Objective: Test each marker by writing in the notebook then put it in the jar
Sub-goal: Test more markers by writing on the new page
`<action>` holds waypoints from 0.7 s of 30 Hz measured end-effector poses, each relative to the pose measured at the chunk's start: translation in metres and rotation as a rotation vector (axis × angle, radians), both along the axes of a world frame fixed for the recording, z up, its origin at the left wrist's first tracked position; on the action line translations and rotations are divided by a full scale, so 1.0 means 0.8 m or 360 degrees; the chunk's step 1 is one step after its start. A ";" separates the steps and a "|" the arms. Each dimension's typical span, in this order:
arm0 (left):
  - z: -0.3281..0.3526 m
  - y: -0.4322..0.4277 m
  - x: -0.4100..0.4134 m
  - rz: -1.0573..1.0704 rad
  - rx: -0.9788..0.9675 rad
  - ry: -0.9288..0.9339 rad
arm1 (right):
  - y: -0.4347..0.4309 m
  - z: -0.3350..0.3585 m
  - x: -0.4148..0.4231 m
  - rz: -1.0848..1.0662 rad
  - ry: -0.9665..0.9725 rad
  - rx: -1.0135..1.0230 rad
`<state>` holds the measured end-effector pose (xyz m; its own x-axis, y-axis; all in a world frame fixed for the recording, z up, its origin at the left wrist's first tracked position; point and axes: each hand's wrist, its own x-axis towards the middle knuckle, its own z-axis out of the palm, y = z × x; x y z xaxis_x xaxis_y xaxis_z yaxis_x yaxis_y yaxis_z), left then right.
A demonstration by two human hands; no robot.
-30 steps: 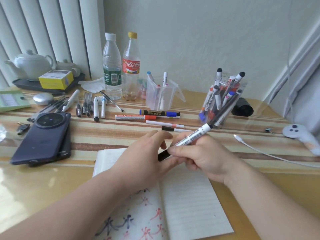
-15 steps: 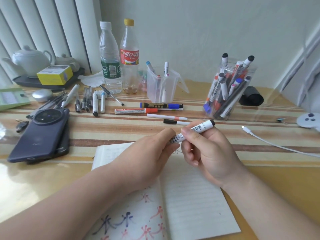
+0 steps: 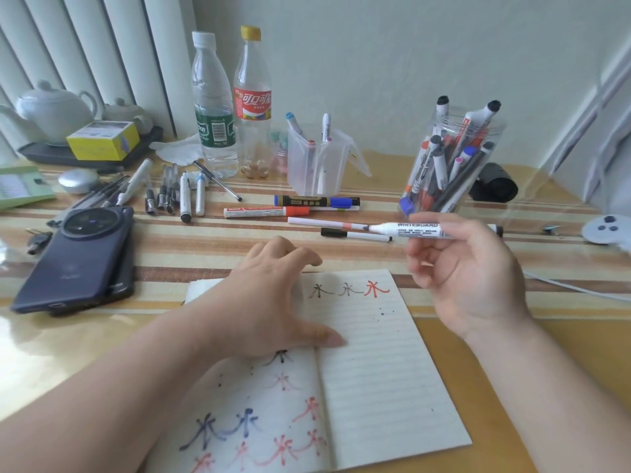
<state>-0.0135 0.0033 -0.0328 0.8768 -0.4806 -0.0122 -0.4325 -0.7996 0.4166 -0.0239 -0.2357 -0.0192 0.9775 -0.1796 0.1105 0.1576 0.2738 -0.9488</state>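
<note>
1. Separating the hands since half a second ago: dropping the left hand (image 3: 273, 302) from the whiteboard marker (image 3: 416, 230) onto the notebook (image 3: 375, 370), and swinging the right hand (image 3: 467, 274) out to the right with the marker in it.
2. Baring the tip as well: showing it uncapped and pointing left, against a black-capped end one second ago.
3. Pinching the whiteboard marker between the right thumb and fingers, holding it level above the tabletop (image 3: 205, 254), near the foot of the jar (image 3: 478, 138).
4. Pressing the left hand on the notebook's left page, thumb lying flat by the fold, fingers bent at the far edge; not revealing whether the cap is tucked inside, so cannot tell.
5. Judging the task as well under way: finding the jar at far right already crowded with markers, and both pages carrying test characters in black, red and blue.
6. Leaving undone for this marker: writing, capping, dropping into the jar.
7. Probably leaving the same for the loose markers (image 3: 266, 212) lying on the tabletop beyond the notebook.
</note>
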 end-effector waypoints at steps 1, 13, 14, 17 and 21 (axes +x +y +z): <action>-0.001 0.000 0.001 0.0014 0.0009 0.0013 | 0.002 -0.001 -0.001 0.0059 0.0013 -0.0023; -0.005 -0.006 0.007 0.0045 0.0062 0.0009 | 0.045 -0.019 -0.007 0.0643 0.0201 -0.0642; -0.005 -0.006 0.008 0.0046 0.0063 0.0010 | 0.047 -0.018 -0.006 0.0641 0.0211 -0.0679; -0.006 -0.006 0.007 0.0036 0.0070 0.0012 | 0.050 -0.016 -0.005 0.0583 0.0199 -0.0842; -0.006 -0.006 0.006 0.0033 0.0070 0.0012 | 0.052 -0.018 -0.004 0.0445 0.0179 -0.1066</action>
